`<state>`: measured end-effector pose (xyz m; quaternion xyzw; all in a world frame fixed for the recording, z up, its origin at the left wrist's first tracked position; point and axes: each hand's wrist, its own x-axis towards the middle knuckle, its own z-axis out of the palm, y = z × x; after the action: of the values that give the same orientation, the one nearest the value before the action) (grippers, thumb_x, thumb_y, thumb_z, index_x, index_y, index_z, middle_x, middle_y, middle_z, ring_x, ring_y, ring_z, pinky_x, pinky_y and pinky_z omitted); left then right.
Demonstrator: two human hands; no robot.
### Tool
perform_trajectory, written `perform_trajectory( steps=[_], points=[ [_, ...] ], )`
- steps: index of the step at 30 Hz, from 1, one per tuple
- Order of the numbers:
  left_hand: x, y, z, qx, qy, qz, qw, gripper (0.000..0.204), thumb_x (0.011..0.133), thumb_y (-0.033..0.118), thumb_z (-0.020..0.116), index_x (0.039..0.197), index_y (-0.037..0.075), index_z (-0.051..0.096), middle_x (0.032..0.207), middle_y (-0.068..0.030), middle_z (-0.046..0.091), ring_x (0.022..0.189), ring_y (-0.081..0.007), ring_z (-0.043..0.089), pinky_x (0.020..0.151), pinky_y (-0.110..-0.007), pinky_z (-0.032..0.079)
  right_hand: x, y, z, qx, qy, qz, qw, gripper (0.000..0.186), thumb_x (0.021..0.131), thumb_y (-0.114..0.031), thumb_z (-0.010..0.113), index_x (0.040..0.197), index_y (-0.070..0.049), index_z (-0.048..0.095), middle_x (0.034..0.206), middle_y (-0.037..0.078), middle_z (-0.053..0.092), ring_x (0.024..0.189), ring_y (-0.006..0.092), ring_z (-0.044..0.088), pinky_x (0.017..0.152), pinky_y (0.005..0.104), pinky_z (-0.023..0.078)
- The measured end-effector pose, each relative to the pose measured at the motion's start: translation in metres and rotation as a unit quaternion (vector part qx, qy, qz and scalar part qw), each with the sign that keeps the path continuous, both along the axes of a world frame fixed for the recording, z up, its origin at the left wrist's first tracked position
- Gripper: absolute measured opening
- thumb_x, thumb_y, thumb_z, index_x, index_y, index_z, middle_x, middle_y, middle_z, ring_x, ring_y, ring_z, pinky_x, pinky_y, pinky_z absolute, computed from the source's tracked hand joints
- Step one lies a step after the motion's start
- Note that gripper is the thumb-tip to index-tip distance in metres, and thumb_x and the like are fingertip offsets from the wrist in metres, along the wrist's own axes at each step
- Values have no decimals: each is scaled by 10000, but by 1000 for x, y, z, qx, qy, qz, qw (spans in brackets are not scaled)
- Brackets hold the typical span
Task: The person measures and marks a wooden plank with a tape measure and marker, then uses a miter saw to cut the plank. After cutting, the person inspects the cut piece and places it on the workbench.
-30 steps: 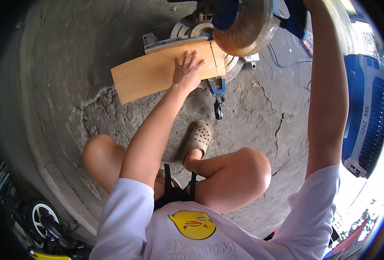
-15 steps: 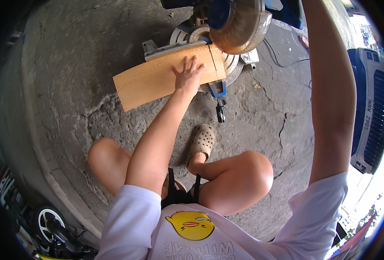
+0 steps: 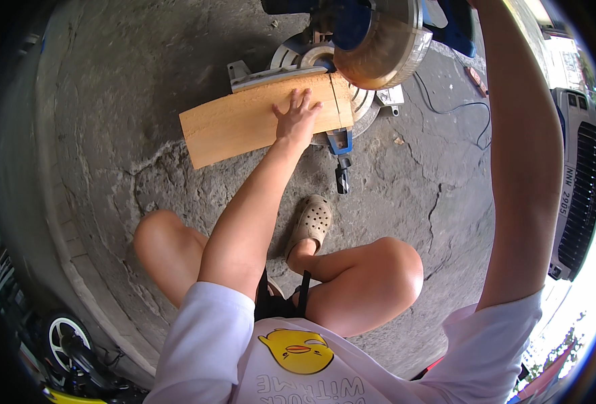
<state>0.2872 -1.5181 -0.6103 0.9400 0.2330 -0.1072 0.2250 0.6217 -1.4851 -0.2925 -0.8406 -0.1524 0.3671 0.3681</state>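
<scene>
My left hand (image 3: 296,120) lies flat on a light wooden board (image 3: 234,124), its fingers spread. The board rests on the base of a miter saw (image 3: 378,44), along a grey metal fence (image 3: 277,77). A dark line crosses the board near its right end; I cannot tell whether it is a cut or a mark. The saw's blue head with its cloudy blade guard is raised just beyond that end. My right arm stretches up beside the blue saw handle (image 3: 454,27). Its hand is past the top edge, so its grip is hidden.
The saw stands on a cracked concrete floor (image 3: 405,175). A black clamp-like knob (image 3: 342,176) sticks out towards me. A cable (image 3: 446,102) curls at the right. My foot, in a beige clog (image 3: 312,219), is near the saw. A vehicle front (image 3: 577,182) and motorcycle wheel (image 3: 67,343) flank me.
The view has shifted slightly, with the saw and board a little further right. My left hand stays on the board. My right arm sits slightly further right in the picture.
</scene>
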Motion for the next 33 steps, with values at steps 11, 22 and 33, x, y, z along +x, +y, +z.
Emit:
perform_trajectory(
  steps=[11,22,33],
  points=[
    [2,2,16,-27,30,-7,999,859,683,125,834,1436,284,451,1613,-28,164,1490,-280,129,1081,-730,241,19,-2,-18,51,-41,6,998,517,1006,-395,334,968,55,586,755,224,655,555,307,656,463,424,564],
    [2,3,15,-39,23,-20,999,575,901,59,556,1424,276,460,1618,-36,163,1495,-271,121,1076,-739,209,16,-7,-20,85,-67,-8,994,452,1010,-366,366,991,45,556,770,228,639,544,308,635,444,421,556],
    [1,6,6,-48,22,-8,999,801,758,-40,680,1448,286,438,1622,-44,136,1498,-284,107,1090,-736,202,7,-4,-14,72,-55,-2,996,441,1012,-351,353,971,36,561,744,210,639,536,294,634,465,424,558]
  ],
)
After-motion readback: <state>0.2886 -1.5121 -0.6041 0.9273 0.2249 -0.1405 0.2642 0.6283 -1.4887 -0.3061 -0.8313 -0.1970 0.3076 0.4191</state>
